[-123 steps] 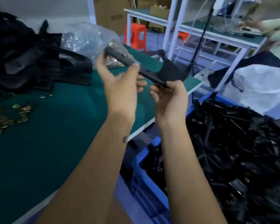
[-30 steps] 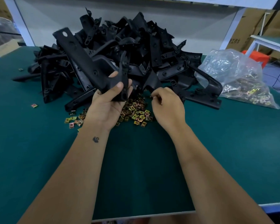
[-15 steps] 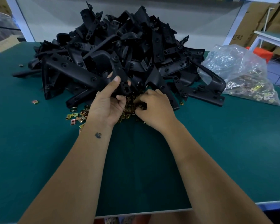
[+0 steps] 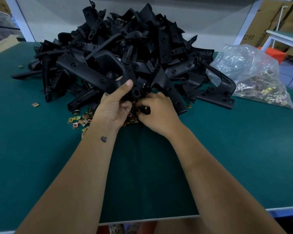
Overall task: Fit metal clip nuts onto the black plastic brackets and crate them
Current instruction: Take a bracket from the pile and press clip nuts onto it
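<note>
A tall heap of black plastic brackets (image 4: 125, 48) covers the back of the green table (image 4: 41, 157). My left hand (image 4: 114, 108) grips one long black bracket (image 4: 85, 71) by its lower end, thumb pressed on top, the bar slanting up to the left. My right hand (image 4: 156, 114) is curled tight at that same end, fingers pinched on a small metal clip nut (image 4: 145, 108) against the bracket. Loose gold clip nuts (image 4: 80, 119) lie scattered under and left of my hands.
A clear plastic bag of clip nuts (image 4: 254, 78) lies at the right of the heap. A single stray nut (image 4: 35, 104) rests at the left. White frame posts and cardboard boxes (image 4: 267, 19) stand behind the table; its front edge runs close to my body.
The bracket in my left hand has swung down from upright to a low slant. My right hand has moved in from the nut pile to the bracket's end.
</note>
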Motion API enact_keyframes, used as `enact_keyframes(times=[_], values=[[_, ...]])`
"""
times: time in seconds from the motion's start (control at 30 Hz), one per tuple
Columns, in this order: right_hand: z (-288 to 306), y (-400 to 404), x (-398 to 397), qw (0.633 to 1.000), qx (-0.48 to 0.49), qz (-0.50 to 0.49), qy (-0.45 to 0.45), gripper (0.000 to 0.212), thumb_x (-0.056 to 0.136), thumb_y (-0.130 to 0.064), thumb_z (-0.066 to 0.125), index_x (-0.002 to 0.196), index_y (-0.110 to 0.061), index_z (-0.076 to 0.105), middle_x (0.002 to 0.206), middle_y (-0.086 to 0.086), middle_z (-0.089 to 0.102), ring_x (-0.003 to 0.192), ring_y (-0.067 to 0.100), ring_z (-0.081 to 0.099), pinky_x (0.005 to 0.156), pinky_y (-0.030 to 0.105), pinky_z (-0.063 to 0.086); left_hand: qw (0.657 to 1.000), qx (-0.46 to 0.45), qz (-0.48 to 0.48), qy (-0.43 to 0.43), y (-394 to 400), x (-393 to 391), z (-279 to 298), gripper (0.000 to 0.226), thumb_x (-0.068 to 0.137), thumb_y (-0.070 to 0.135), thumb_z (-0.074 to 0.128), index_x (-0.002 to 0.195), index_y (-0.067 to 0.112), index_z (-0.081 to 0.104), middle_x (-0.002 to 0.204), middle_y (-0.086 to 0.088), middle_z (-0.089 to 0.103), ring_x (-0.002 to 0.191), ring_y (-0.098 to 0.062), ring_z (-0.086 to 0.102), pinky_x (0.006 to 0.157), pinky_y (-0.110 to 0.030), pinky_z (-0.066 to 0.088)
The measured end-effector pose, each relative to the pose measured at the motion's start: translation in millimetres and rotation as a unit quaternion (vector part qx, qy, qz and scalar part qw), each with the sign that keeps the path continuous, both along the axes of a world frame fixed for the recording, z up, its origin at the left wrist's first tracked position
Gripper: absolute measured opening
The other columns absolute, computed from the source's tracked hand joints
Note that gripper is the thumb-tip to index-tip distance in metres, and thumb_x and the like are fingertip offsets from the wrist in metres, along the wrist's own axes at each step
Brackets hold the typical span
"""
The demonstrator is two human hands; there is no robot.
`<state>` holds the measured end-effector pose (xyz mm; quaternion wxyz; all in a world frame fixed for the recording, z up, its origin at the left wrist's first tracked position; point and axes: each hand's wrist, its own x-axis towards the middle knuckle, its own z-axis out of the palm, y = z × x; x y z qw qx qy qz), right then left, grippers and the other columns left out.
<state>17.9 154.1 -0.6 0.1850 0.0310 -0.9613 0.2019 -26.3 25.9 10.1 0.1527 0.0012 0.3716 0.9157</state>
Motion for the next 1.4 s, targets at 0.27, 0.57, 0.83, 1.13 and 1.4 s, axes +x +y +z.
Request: enact_keyframes(times=[0.27, 0.57, 0.83, 1.13, 1.4], values=[[1, 2, -3, 0.989, -0.143, -0.008, 0.029, 0.016, 0.090, -0.011, 0.065, 0.105, -0.010, 0.070, 0.102, 0.003, 0.068, 0.099, 0.017, 0.058, 0.086, 0.026, 0.046, 1.000, -0.003, -0.014, 0.023, -1, 2, 2, 0.039, 0.065, 0.014, 0.079, 0.100, 0.025, 0.068, 0.091, 0.008, 0.075, 0.066, 0.002, 0.062, 0.044, -0.011, 0.035], [12, 11, 0, 0.921, -0.380, -0.051, 0.071, 0.022, 0.093, -0.003, 0.059, 0.102, -0.017, 0.074, 0.091, -0.018, 0.067, 0.087, -0.007, 0.062, 0.079, 0.007, 0.046, 0.999, -0.051, -0.005, 0.014, 2, 1, 4, 0.023, 0.084, 0.002, 0.070, 0.097, 0.020, 0.064, 0.085, 0.007, 0.074, 0.063, -0.001, 0.062, 0.039, -0.012, 0.030], [12, 17, 1, 0.859, -0.503, -0.044, 0.088, 0.024, 0.091, 0.005, 0.060, 0.100, -0.012, 0.074, 0.099, 0.002, 0.074, 0.091, 0.010, 0.069, 0.087, 0.023, 0.055, 0.998, -0.054, -0.022, 0.036, 1, 3, 4, 0.039, 0.068, 0.013, 0.076, 0.096, 0.024, 0.052, 0.081, 0.007, 0.071, 0.060, -0.004, 0.060, 0.037, -0.015, 0.028], [19, 17, 4, 0.744, -0.664, 0.019, 0.066, 0.014, 0.089, 0.007, 0.062, 0.093, -0.004, 0.069, 0.082, 0.006, 0.074, 0.079, 0.017, 0.073, 0.075, 0.025, 0.057, 0.995, -0.068, -0.056, 0.055, 3, 0, 1, 0.044, 0.085, 0.033, 0.071, 0.121, 0.016, 0.054, 0.085, 0.004, 0.068, 0.056, -0.005, 0.056, 0.038, -0.015, 0.032], [21, 20, 6, 0.688, -0.724, 0.034, 0.031, 0.009, 0.094, -0.004, 0.061, 0.096, -0.009, 0.069, 0.073, 0.005, 0.072, 0.065, 0.014, 0.069, 0.064, 0.025, 0.056, 0.992, -0.088, -0.063, 0.057, 6, 2, 1, 0.010, 0.094, 0.022, 0.066, 0.101, 0.020, 0.059, 0.085, 0.005, 0.073, 0.059, -0.006, 0.059, 0.039, -0.014, 0.030]])
